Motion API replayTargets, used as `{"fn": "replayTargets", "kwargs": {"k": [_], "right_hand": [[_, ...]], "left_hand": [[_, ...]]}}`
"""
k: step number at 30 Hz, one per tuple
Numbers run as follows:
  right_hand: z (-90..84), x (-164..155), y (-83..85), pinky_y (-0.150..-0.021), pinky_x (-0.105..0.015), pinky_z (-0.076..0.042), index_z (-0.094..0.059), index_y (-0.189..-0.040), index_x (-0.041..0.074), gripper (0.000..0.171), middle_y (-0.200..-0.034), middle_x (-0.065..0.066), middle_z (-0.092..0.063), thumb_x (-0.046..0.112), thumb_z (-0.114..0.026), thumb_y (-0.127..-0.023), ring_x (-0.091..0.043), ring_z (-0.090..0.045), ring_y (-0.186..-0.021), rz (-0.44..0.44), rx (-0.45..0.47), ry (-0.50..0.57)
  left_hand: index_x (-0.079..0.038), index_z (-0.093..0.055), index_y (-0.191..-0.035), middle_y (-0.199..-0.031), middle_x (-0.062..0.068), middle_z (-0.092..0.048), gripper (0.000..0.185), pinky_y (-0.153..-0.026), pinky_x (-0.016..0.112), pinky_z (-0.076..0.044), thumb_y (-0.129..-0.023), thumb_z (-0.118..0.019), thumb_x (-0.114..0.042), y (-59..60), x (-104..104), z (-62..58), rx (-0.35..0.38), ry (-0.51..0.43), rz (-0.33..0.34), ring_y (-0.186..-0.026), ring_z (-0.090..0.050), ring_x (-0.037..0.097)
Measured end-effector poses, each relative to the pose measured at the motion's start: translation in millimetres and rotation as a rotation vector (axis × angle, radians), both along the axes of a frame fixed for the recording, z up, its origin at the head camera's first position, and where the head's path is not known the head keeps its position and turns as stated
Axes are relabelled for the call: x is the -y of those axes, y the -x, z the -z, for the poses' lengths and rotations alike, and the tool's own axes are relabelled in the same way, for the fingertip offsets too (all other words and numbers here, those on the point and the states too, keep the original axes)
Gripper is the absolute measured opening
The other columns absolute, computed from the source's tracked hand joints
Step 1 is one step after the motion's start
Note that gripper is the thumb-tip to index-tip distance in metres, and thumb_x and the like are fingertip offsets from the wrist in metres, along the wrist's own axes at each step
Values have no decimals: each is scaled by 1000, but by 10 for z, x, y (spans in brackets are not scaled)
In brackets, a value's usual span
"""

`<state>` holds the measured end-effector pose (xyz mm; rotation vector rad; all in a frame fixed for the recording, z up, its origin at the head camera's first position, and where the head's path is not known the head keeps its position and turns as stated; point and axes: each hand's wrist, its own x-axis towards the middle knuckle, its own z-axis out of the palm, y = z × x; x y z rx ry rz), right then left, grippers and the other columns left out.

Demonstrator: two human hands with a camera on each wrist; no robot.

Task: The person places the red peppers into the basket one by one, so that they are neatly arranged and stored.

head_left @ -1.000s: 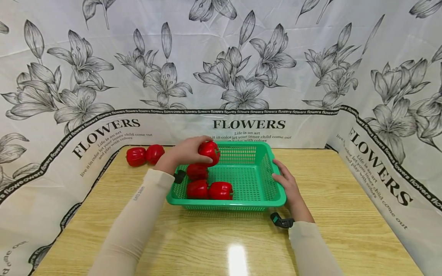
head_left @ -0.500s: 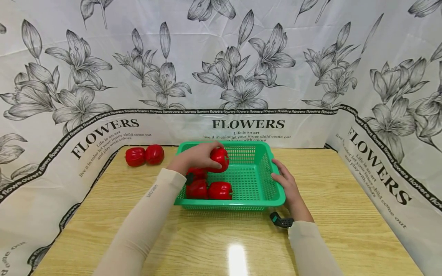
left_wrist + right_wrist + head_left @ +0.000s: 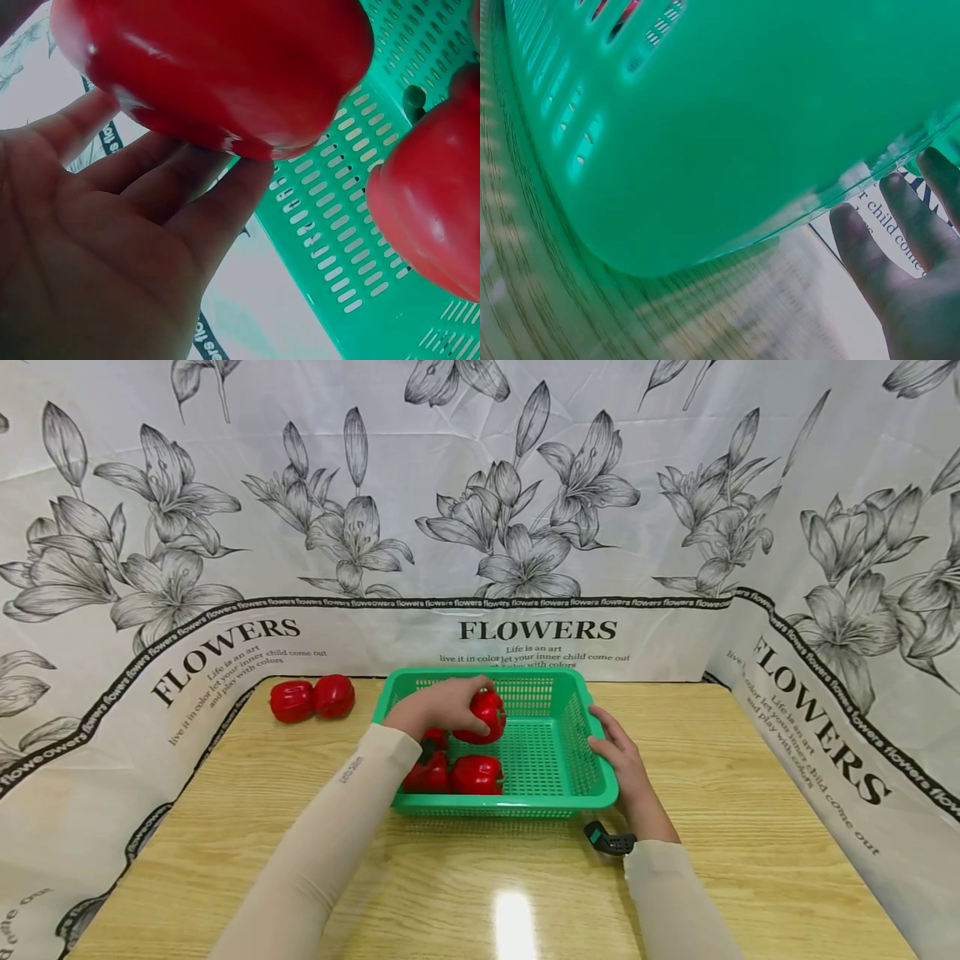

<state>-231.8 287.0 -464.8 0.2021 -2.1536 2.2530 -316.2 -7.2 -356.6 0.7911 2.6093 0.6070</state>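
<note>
My left hand (image 3: 448, 703) holds a glossy red bell pepper (image 3: 489, 718) over the left-middle part of a green plastic basket (image 3: 510, 802). In the left wrist view its fingers lie against the underside of that bell pepper (image 3: 225, 67). Below the hand, red bell peppers sit in the basket's left half: one at the front (image 3: 477, 775), with others beside and behind it partly hidden by the wrist. Another pepper (image 3: 435, 199) with a green stem shows in the left wrist view. My right hand (image 3: 628, 764) touches the basket's right rim, its fingers fairly straight in the right wrist view.
Two more red bell peppers, a left one (image 3: 292, 702) and a right one (image 3: 333, 696), stand together at the back left of the wooden table (image 3: 750, 793). A white flower-printed cloth (image 3: 405, 635) hangs behind and along both sides.
My left hand has carried the bell pepper to the right and lower, from the basket's back left toward its middle. My right hand has stayed at the right rim.
</note>
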Motion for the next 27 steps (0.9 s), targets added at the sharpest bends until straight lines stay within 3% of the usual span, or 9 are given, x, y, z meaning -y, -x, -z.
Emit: {"fn": "replayTargets", "kwargs": {"k": [11, 27], "right_hand": [[-18, -5, -10, -84, -25, -52, -25, -154, 18, 57, -161, -9, -20, 25, -47, -101, -11, -48, -117, 12, 5, -9], [-22, 5, -16, -85, -24, -52, -23, -154, 19, 57, -162, -5, -16, 26, -45, -102, -16, -42, -124, -3, 5, -1]], "left_hand": [[-23, -43, -138, -120, 3, -58, 66, -85, 36, -51, -81, -74, -33, 29, -93, 82, 6, 73, 6, -106, -55, 21], [-26, -47, -131, -113, 2, -58, 60, -81, 36, -51, -79, -77, -35, 86, -111, 255, 93, 96, -41, -102, -55, 22]]}}
